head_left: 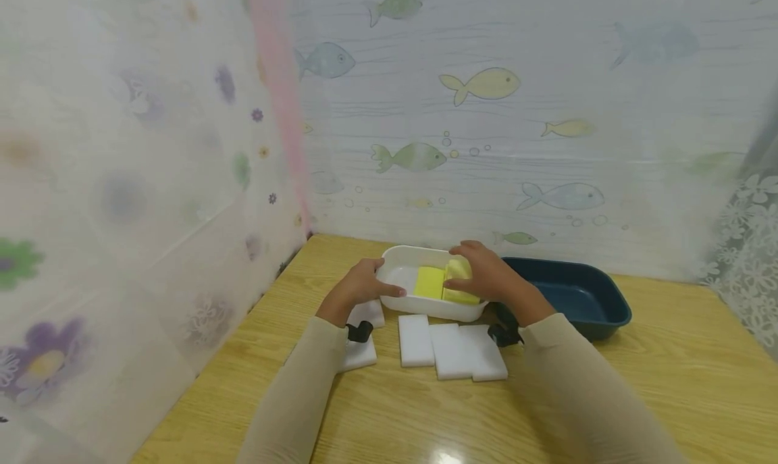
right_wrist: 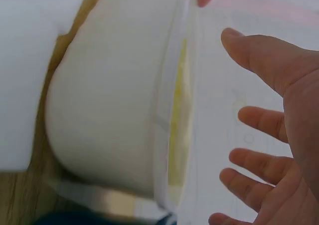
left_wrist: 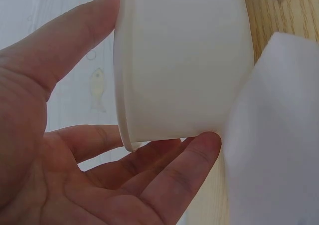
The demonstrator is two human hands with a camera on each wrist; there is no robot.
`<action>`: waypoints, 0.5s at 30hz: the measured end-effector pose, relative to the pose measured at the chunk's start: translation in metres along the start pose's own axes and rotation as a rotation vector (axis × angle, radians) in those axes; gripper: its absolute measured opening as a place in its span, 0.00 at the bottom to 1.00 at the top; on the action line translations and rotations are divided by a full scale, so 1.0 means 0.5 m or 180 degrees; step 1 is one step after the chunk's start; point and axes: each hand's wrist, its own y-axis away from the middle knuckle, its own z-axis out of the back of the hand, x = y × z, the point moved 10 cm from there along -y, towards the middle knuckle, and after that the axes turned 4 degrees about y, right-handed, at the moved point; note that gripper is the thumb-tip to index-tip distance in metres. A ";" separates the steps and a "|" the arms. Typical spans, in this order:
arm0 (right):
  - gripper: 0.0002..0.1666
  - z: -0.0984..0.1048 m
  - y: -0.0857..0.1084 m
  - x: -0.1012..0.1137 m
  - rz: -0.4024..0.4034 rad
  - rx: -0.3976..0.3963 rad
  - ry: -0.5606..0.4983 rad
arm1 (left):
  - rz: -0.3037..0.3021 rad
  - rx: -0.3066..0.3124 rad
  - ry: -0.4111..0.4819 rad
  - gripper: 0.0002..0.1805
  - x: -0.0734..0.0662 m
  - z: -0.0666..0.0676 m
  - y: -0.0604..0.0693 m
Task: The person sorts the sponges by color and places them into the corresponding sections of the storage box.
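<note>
A white plastic basin [head_left: 434, 307] stands on the table, with two yellow sponges, one [head_left: 429, 281] near its middle and one [head_left: 459, 269] at its right end. My left hand [head_left: 358, 285] grips the basin's left end; the left wrist view has the thumb at the rim and fingers against the outer wall [left_wrist: 184, 65]. Over the basin's right end is my right hand [head_left: 486, 273], by the right yellow sponge. Its fingers are spread and apart from the basin wall [right_wrist: 109, 100] in the right wrist view, holding nothing.
Several white sponges [head_left: 416, 341] lie in front of the basin, others [head_left: 361, 356] beside the left wrist. A dark blue basin [head_left: 577, 305] stands close on the right. Behind the wooden table [head_left: 389, 417] hangs a fish-patterned curtain [head_left: 486, 113]; a flowered one [head_left: 152, 180] is at left.
</note>
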 end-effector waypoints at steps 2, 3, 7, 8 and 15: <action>0.47 0.011 0.025 -0.016 -0.0045 -0.0077 -0.0035 | 0.0010 -0.0003 0.0021 0.56 0.000 0.000 0.001; 0.47 0.019 0.038 -0.023 -0.0079 -0.0116 -0.0050 | 0.0012 -0.0013 0.0015 0.56 0.000 0.000 0.001; 0.48 0.056 0.096 -0.065 -0.0250 -0.0304 -0.0051 | -0.0001 -0.0044 -0.0041 0.57 -0.001 -0.001 0.003; 0.48 0.067 0.112 -0.076 -0.0295 -0.0346 -0.0041 | 0.0001 -0.0045 -0.0047 0.56 -0.002 -0.001 0.004; 0.57 0.121 0.226 -0.211 -0.0813 -0.0571 0.0053 | 0.0023 -0.0048 -0.0079 0.58 0.001 0.003 0.006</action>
